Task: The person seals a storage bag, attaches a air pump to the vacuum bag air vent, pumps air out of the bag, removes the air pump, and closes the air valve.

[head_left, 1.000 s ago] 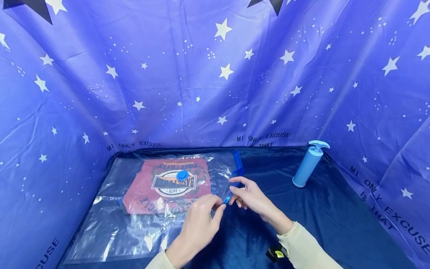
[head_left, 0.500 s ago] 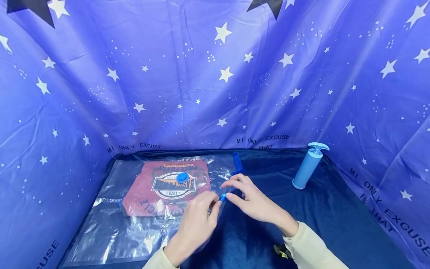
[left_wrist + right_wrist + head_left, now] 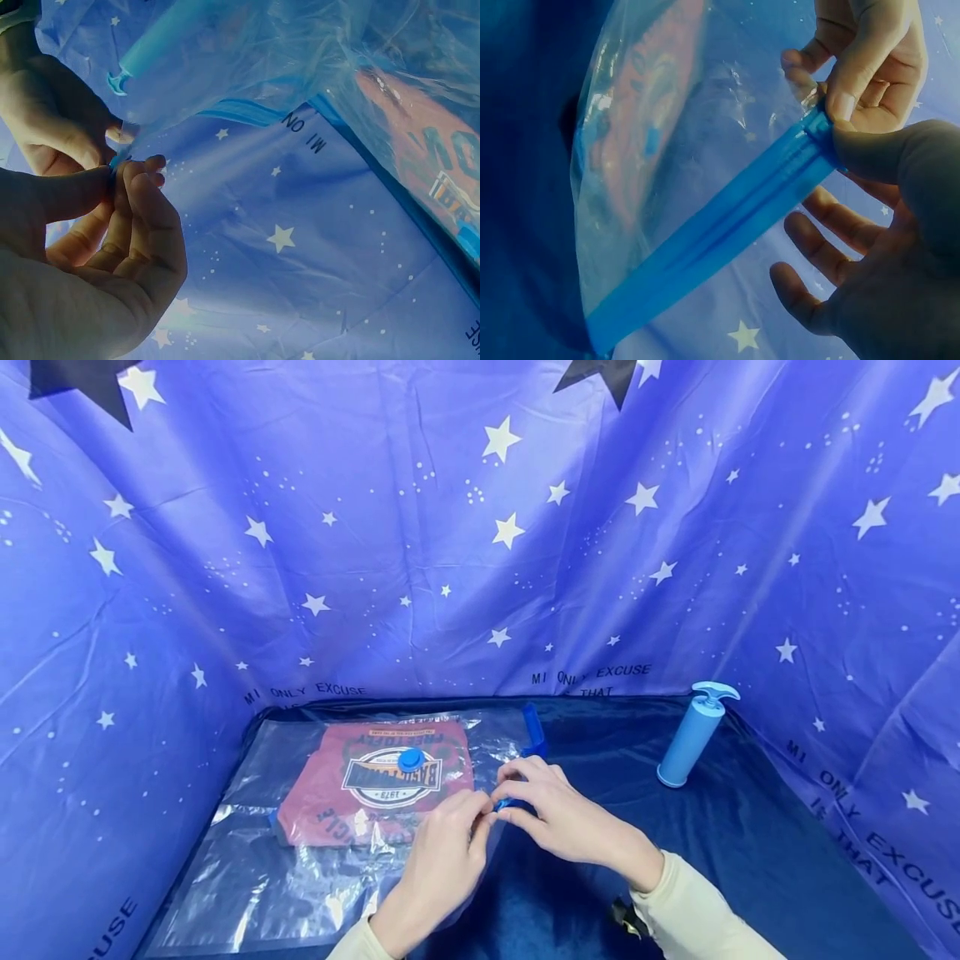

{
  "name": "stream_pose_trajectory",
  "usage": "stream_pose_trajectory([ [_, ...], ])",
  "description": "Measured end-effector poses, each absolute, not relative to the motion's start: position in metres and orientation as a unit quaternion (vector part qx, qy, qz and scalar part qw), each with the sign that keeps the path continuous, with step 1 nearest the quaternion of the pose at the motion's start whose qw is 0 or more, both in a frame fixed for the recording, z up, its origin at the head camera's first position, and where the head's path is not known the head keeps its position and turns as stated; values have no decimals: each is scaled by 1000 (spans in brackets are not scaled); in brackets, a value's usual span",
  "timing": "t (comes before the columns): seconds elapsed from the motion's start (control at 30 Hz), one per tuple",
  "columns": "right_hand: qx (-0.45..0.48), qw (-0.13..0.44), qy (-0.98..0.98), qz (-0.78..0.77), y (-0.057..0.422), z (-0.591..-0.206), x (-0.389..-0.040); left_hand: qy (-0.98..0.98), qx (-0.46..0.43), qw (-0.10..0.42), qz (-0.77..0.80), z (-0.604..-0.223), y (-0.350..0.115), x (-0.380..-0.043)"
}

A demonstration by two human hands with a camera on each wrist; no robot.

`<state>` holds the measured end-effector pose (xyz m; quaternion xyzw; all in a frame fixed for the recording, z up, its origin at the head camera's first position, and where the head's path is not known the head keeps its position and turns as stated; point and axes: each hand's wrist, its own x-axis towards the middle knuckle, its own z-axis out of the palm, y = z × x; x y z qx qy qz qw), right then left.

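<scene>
A clear plastic vacuum bag (image 3: 247,877) lies on the dark blue cloth, a folded red printed T-shirt (image 3: 315,793) inside it. A round blue valve cap (image 3: 411,760) sits over the shirt's print. Along the bag's right side runs a blue zip strip (image 3: 712,232), its near end lifted. My left hand (image 3: 446,852) pinches that end between thumb and forefinger. Close against it, my right hand (image 3: 558,814) grips the same end of the strip with thumb and forefinger, the other fingers spread loosely in the right wrist view. The fingertips partly hide the strip's end.
A light blue hand pump (image 3: 688,743) stands upright at the back right. A small black and yellow object (image 3: 628,918) lies beside the right sleeve. Star-printed purple curtains (image 3: 480,568) enclose the cloth-covered surface (image 3: 750,860) at the back and sides.
My right hand has shifted from further along the strip, with its fingers opening and then closing, to the end beside my left hand. The left hand has stayed nearly in place.
</scene>
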<state>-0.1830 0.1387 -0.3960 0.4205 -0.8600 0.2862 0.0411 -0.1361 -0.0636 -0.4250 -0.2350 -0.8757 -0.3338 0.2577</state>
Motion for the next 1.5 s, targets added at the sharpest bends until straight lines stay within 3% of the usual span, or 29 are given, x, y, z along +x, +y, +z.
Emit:
stream_pose_trajectory([
  [0.23,445,27,-852,275,136,-397,-186,-868,-235,265,-348,-425,-62,-136],
  [0.77,463,119,-840,255,138,-413,-200,-845,-242,324,-351,-427,-64,-141],
  [0.93,462,128,-840,254,138,-417,-205,-858,-234,311,-336,-425,-64,-143],
  [1.23,442,69,-855,264,140,-411,-207,-881,-220,269,-322,-420,-67,-142],
  [1.5,446,78,-851,267,136,-410,-205,-895,-232,246,-289,-418,-67,-146],
])
